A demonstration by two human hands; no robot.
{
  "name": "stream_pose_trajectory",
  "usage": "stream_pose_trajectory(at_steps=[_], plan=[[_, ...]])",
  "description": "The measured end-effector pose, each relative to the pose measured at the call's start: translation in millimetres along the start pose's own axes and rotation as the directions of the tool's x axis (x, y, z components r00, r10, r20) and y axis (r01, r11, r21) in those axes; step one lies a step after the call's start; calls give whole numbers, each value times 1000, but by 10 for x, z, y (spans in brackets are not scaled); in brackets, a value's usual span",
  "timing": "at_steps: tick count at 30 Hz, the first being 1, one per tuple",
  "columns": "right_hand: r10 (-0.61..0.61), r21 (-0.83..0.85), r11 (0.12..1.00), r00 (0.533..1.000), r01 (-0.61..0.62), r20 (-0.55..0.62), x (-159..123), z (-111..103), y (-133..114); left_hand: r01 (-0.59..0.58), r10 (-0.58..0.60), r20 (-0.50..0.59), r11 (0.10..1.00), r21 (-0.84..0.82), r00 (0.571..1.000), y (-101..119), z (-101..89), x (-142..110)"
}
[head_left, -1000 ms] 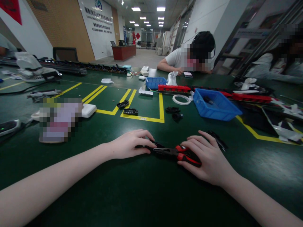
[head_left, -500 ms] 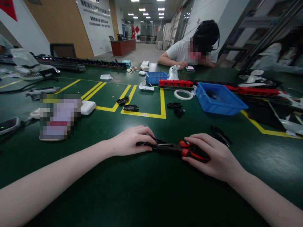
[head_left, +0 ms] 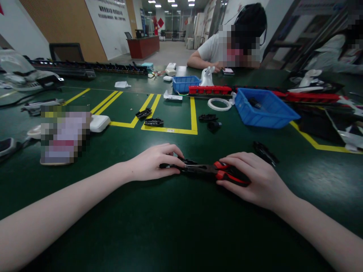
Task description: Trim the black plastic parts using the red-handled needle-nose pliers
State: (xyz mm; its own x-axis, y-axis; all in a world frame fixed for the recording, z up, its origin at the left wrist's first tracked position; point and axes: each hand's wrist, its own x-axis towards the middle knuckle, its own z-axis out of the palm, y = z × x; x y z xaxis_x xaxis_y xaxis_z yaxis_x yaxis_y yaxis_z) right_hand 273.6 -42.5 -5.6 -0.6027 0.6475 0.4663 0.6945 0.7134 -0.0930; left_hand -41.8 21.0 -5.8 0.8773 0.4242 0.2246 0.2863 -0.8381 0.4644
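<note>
My right hand [head_left: 251, 177] is closed round the red-and-black handles of a pair of long-nose pliers [head_left: 224, 175]. The pliers lie level, jaws pointing left, and their tips meet a small black plastic part [head_left: 187, 161]. That part is pinched by my left hand [head_left: 159, 161], whose fingers cover much of it. Whether the jaws grip anything on it I cannot tell. Similar black parts lie about: one [head_left: 266, 153] beyond my right hand, one [head_left: 154, 122] by the yellow tape and one [head_left: 208, 117] farther back beside a short black cylindrical piece [head_left: 213, 126].
A blue bin [head_left: 265, 113] with a dark item inside stands right of a white tape roll [head_left: 219, 104]. Behind are a smaller blue bin [head_left: 185, 84] and red strips [head_left: 210, 90]. A phone [head_left: 65, 136] and white case [head_left: 99, 123] lie left. A person [head_left: 210, 49] sits opposite.
The view has tilted slightly, so the table items sit a little higher and mostly farther left. Both hands keep their hold, with the pliers still at the black part.
</note>
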Motion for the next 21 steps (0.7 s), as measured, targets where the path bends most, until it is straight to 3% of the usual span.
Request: stream_pose_trajectory(at_steps=[21], plan=[[29,31,999,999,-30,42,-22,35,-21,26,-26,-11,999,-34,1000,15,-5,1]])
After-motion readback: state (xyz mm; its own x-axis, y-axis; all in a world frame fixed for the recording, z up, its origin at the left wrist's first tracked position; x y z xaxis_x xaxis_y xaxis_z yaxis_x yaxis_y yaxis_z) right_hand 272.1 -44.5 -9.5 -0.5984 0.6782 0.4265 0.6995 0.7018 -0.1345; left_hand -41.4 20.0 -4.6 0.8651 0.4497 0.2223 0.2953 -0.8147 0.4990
